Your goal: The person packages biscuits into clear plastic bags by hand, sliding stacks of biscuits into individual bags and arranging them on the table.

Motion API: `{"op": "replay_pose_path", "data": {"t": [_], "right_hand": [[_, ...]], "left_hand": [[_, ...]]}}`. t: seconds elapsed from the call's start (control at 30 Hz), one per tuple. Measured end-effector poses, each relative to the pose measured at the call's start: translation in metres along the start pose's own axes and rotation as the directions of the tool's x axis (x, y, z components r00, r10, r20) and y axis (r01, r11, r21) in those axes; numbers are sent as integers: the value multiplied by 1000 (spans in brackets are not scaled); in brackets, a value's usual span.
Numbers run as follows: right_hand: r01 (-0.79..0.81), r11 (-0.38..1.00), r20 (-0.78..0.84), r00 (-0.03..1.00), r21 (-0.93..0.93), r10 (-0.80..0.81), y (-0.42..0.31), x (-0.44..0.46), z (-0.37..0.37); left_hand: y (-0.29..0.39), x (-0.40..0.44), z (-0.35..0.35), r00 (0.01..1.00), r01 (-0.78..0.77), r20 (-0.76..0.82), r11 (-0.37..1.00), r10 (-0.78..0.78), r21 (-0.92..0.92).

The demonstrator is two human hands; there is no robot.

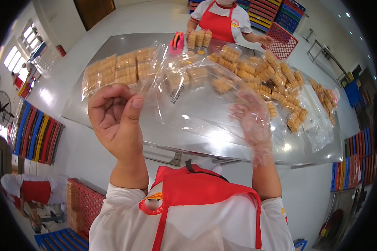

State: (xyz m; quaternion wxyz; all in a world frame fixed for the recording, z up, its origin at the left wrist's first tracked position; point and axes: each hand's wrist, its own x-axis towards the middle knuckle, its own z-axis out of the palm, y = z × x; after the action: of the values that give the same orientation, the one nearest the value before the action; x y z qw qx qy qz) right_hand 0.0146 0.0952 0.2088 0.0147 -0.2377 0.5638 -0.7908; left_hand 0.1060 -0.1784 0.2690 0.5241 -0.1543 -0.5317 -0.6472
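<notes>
Red apron (209, 190) is nearest us. Past it, clear bag (178, 93) is held up over the steel table (77, 108), between our hands. Left hand (116, 119) pinches its edge, thumb to forefinger; right hand (253, 117) is open, fingers spread, seen through the film, probably inside. We read the step as opening out the bag. Next move, our guess: needs a firm left pinch and a wide mouth before any biscuit packs (262, 75) fit.
</notes>
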Motion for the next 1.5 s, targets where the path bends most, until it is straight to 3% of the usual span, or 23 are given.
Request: {"op": "replay_pose_path", "data": {"t": [0.07,0.1,0.17,0.27,0.33,0.4,0.5,0.6,0.8,0.97,1.2,1.27,1.37,1.5], "right_hand": [[63,991,-6,998,-120,-64,-1,2,2],[209,935,81,978,-286,-193,-5,3,2],[492,686,304,871,-536,-387,-18,4,1],[637,442,400,756,-631,-518,-33,-4,8],[490,778,365,860,-393,-356,-42,-10,6],[309,931,323,916,-192,-238,-48,-18,8],[164,986,214,965,-39,-152,-50,-29,12],[89,996,163,983,13,-90,-44,-37,-2],[-30,989,85,996,146,17,-33,-41,-41],[-38,977,-76,996,212,55,-37,-42,-56],[240,953,-73,970,185,-230,-60,-75,-105],[277,919,-99,961,281,-259,-74,-88,-113],[385,919,-180,913,80,-367,-92,-116,-126],[361,931,-391,851,-50,-351,-122,-164,-140]], "left_hand": [[12,5,-4,985,166,-45,986,-166,-5],[17,7,-5,966,249,-68,968,-249,-14],[10,11,-26,957,291,-19,957,-291,-10],[-13,15,-40,973,232,5,971,-232,-55],[-26,14,-44,977,211,1,973,-212,-95],[-37,11,-43,968,249,4,959,-251,-133],[-49,9,-40,970,206,190,929,-152,-308],[-52,9,-32,971,171,204,958,-125,-229],[-47,21,9,966,-72,234,983,111,-168],[-38,47,66,847,-285,410,940,339,-188],[-23,56,142,682,-313,540,864,494,-395],[-13,54,159,655,-227,603,879,456,-419],[-8,45,185,608,-120,642,853,467,-507],[3,34,218,523,-29,683,812,510,-583]]}}
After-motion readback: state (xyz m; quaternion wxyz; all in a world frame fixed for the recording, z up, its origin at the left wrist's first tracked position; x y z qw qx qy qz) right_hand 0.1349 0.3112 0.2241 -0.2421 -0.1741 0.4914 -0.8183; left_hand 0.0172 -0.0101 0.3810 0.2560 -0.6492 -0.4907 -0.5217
